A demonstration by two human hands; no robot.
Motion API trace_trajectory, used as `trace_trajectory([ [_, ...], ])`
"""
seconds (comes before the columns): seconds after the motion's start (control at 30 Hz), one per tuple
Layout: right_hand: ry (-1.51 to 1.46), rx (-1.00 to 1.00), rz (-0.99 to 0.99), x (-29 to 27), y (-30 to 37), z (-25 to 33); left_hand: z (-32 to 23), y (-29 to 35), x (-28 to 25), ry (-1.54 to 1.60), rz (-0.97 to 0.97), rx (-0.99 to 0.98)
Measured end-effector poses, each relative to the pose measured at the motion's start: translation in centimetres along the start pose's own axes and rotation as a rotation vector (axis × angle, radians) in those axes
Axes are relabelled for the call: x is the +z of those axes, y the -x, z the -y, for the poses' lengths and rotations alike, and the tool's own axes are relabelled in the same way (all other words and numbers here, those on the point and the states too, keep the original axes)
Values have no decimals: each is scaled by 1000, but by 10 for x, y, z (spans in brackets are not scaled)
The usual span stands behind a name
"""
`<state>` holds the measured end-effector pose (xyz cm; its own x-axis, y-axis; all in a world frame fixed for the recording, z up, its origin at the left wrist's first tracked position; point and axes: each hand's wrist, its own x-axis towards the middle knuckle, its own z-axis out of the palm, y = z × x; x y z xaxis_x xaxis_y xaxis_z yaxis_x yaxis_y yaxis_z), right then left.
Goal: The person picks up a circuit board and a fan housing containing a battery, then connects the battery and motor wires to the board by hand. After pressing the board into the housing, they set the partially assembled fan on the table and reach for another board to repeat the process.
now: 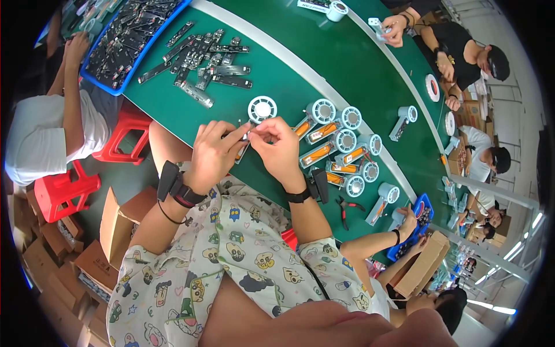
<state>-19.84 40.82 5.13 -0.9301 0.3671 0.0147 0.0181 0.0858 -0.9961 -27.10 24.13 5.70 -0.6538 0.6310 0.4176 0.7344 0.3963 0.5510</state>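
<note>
A small handheld fan (262, 109) with a round, pale blue-grey slotted head lies on the green table in front of me. My left hand (215, 151) is closed on its handle, which my fingers mostly cover. Just below the fan's head, my right hand (276, 149) pinches with thumb and fingers. Something small and white shows between the fingertips of both hands, too small to name. To the right of my hands lie several similar fans (345, 140), their open handles showing orange cells and wires.
Dark circuit boards (199, 61) lie heaped beyond my hands, beside a blue tray (119, 91) full of them. Red-handled pliers (345, 213) rest near the right. A pale rail (341, 99) runs along the table. Co-workers sit left, right and opposite; red stools (124, 136) and cardboard boxes (101, 263) stand left.
</note>
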Motion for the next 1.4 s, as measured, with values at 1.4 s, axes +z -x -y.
trace_trajectory([
  [1.4, 239, -83, 145, -21, -9, 25, 0, -8, -11, 257, 112, 100],
])
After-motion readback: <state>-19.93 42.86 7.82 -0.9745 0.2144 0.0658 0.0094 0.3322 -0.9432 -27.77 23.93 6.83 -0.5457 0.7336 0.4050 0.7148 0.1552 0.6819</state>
